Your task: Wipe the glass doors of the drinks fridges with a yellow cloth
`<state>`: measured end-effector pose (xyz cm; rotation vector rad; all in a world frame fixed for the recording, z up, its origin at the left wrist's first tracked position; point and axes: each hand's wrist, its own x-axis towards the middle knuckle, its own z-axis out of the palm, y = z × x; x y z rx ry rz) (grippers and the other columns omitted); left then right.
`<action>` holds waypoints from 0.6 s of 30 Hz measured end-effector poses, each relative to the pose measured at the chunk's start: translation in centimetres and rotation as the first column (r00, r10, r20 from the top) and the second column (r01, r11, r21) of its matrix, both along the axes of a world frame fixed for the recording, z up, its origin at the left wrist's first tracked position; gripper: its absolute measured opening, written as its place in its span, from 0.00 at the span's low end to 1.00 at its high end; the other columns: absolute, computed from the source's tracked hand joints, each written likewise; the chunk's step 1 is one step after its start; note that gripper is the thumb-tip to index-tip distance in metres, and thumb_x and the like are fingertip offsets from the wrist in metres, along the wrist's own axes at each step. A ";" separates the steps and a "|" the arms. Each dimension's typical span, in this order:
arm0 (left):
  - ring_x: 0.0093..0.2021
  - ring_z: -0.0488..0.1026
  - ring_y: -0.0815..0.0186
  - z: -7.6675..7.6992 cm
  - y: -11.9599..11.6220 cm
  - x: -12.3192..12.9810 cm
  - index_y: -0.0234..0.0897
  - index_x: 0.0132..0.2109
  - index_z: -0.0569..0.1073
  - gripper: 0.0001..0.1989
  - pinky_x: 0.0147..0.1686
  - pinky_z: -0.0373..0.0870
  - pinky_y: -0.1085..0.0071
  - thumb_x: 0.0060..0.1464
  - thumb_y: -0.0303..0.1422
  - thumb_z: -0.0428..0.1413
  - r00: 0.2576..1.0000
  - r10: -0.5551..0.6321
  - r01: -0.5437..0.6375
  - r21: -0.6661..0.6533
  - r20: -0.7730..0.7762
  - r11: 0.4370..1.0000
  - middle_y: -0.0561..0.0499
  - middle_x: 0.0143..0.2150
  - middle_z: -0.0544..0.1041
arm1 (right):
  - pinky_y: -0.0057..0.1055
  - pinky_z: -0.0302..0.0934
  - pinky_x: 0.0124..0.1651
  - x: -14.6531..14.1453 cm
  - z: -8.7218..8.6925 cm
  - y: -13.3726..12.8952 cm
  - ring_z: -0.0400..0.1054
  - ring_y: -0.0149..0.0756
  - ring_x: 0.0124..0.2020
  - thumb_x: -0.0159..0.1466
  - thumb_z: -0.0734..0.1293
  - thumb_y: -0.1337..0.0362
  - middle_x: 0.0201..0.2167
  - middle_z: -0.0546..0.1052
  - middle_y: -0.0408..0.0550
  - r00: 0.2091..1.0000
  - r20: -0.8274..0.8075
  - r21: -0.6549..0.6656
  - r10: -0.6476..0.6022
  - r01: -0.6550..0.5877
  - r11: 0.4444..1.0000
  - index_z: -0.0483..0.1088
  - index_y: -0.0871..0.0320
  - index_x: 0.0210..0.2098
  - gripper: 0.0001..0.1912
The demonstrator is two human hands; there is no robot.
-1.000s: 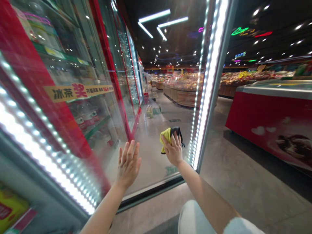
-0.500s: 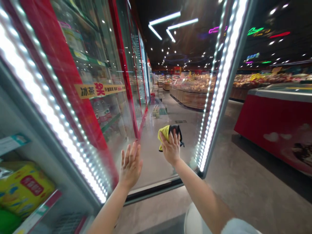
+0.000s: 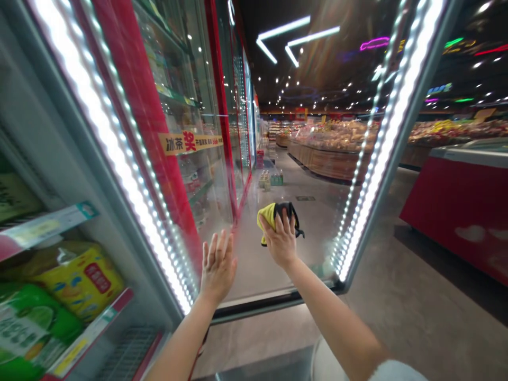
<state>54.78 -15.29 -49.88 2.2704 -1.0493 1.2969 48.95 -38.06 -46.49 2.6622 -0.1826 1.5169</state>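
The single view looks from the person's head, forward and somewhat down, through a glass door [image 3: 254,193] which stands quite near. The left hand [image 3: 217,269] is at seven o'clock, the right hand [image 3: 280,241] at five, both close; the red freezer [image 3: 456,211] stands farther away, at three o'clock.

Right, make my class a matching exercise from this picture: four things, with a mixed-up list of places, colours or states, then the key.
Things
1. Cloth
2. Left hand
3. Freezer
4. Green pack

Descriptions
A. Red, at the picture's right edge
B. In the bottom left corner
C. Yellow and dark, under the right hand
D. Without a cloth, fingers pointing up

Pairs: 1-C, 2-D, 3-A, 4-B
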 end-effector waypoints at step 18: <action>0.78 0.47 0.51 -1.0 3.5 1.0 0.46 0.77 0.38 0.44 0.75 0.46 0.46 0.64 0.29 0.54 0.996 0.084 -0.084 -0.005 -0.023 0.996 0.42 0.78 0.51 | 0.58 0.42 0.74 0.2 -3.0 3.9 0.54 0.53 0.72 0.69 0.67 0.64 0.67 0.69 0.48 0.984 -0.108 -0.146 0.138 -0.153 0.977 0.57 0.34 0.72 0.35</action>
